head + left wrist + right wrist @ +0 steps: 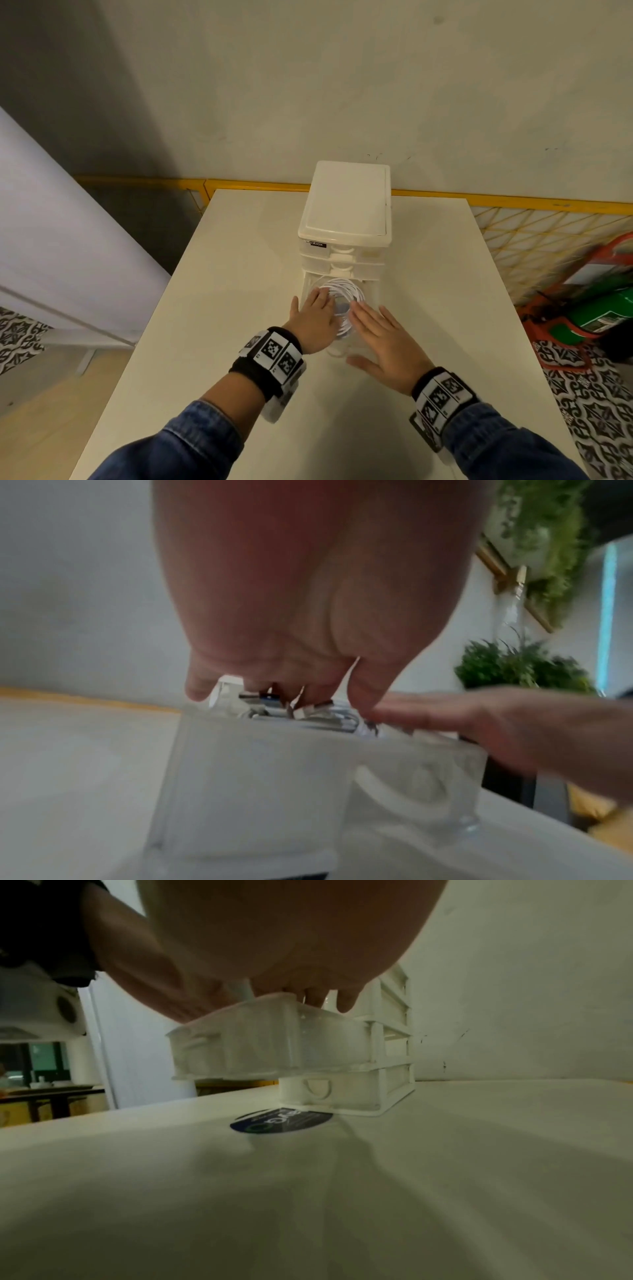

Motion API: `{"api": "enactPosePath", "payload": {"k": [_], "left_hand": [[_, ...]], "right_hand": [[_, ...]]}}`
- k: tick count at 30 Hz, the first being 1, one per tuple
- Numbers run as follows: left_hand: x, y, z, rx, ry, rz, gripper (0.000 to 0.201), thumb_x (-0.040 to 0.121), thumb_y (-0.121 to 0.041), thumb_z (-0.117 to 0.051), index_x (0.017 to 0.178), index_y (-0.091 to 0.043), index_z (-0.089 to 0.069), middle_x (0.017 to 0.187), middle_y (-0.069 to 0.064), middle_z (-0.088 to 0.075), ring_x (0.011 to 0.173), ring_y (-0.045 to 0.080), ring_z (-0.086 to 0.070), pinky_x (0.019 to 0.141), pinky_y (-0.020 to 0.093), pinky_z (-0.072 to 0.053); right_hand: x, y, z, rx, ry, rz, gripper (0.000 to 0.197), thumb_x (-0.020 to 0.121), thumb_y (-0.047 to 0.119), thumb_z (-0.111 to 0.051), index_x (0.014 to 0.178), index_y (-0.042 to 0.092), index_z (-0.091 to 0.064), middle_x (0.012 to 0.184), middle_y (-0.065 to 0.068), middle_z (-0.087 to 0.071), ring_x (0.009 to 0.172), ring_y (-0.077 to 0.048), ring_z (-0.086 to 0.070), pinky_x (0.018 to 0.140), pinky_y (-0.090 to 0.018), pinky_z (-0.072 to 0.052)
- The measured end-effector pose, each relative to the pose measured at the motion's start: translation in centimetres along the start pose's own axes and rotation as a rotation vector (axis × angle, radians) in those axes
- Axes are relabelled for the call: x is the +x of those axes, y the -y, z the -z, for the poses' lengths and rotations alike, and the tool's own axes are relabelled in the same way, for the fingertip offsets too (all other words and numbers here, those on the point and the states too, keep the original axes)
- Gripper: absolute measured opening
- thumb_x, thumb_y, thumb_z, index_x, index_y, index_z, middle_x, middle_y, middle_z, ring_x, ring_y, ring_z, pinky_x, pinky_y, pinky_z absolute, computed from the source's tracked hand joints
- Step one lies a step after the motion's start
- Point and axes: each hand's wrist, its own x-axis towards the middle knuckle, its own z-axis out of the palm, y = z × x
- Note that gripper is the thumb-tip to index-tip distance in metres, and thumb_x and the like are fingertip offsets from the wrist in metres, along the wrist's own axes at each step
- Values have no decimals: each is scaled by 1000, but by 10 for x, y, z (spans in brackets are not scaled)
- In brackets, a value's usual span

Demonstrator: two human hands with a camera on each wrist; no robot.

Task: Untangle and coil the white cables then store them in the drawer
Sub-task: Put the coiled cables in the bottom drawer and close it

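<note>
A coil of white cables (pixel 346 291) lies in the pulled-out clear drawer (pixel 376 298) of the white drawer unit (pixel 346 202). My left hand (pixel 315 318) lies flat on the coil's left side, fingers straight. In the left wrist view its fingers (pixel 363 693) press down on the cables (pixel 329 714) and plugs inside the drawer (pixel 260 777). My right hand (pixel 380 342) stretches flat over the drawer's right front, fingertips at the coil's edge, holding nothing. From the right wrist, the right hand (pixel 291 934) hovers on the drawer's rim (pixel 274 1042).
The unit stands mid-table on a white table (pixel 205 342) against a wall; its other drawers are pushed in. A round dark sticker (pixel 281 1121) lies under the open drawer. A yellow wire fence (pixel 534 240) and red-green objects (pixel 599 301) sit off the right edge.
</note>
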Motion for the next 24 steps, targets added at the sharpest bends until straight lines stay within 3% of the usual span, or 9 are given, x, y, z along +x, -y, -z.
{"api": "enactPosePath", "payload": {"k": [4, 6, 7, 9, 12, 14, 18, 22, 24], "left_hand": [[-10, 7, 18, -351, -129, -102, 43, 98, -29, -35, 137, -16, -44, 147, 1, -38, 137, 18, -32, 115, 48, -15], [-13, 15, 26, -512, -222, -115, 37, 95, -27, -43, 127, -14, -56, 136, 4, -55, 119, 18, -53, 103, 29, -34], [-15, 18, 31, -556, -310, -85, 32, 95, -24, -47, 120, -12, -63, 127, 6, -63, 109, 16, -59, 92, 20, -38], [-14, 23, 47, -601, -577, 18, 25, 93, -20, -51, 105, -7, -68, 106, 11, -71, 91, 19, -63, 74, 17, -38], [-9, 24, 82, -716, -910, 117, 32, 93, -34, -51, 112, -8, -57, 105, 9, -63, 90, 22, -60, 73, 23, -40], [2, 22, 101, -780, -853, 118, 51, 90, -48, -49, 127, -12, -46, 121, 11, -57, 103, 21, -56, 82, 27, -41], [24, 17, 111, -824, -523, 60, 81, 86, -56, -52, 147, -17, -18, 143, 10, -44, 129, 25, -45, 96, 27, -34], [36, 21, 105, -822, -427, 4, 85, 88, -51, -52, 151, -19, -4, 153, 3, -31, 137, 23, -36, 99, 24, -28], [38, 23, 105, -817, -410, -1, 85, 89, -50, -52, 151, -18, -3, 154, 3, -28, 138, 22, -34, 101, 24, -27]], "right_hand": [[0, -4, -1, -169, 82, 3, 88, 80, 72, -36, 144, 13, -26, 153, -8, -27, 142, -18, -10, 112, -39, -3], [4, -5, 0, -175, 54, 26, 83, 77, 65, -46, 140, 13, -31, 149, -10, -36, 140, -20, -16, 113, -38, -3], [6, -4, 1, -166, 34, 43, 81, 76, 62, -50, 138, 12, -34, 146, -10, -40, 139, -22, -21, 114, -37, -4], [10, -4, 3, -179, 7, 72, 78, 73, 57, -58, 133, 11, -40, 140, -12, -48, 134, -25, -36, 114, -35, -9], [14, -4, 5, -237, 18, 79, 75, 70, 55, -63, 127, 10, -48, 132, -11, -55, 125, -25, -50, 112, -35, -23], [14, -4, 5, -261, 37, 70, 72, 74, 58, -57, 128, 10, -49, 131, -11, -57, 124, -25, -52, 107, -39, -35], [10, -4, 4, -275, 81, 48, 68, 83, 57, -38, 132, 10, -45, 135, -11, -54, 128, -25, -48, 108, -43, -35], [14, -7, 7, -310, 120, 46, 70, 81, 59, -34, 129, 11, -48, 134, -10, -55, 126, -24, -50, 104, -44, -25], [19, -10, 12, -321, 150, 26, 71, 80, 61, -31, 126, 13, -53, 132, -8, -57, 124, -22, -52, 107, -47, -32]]}}
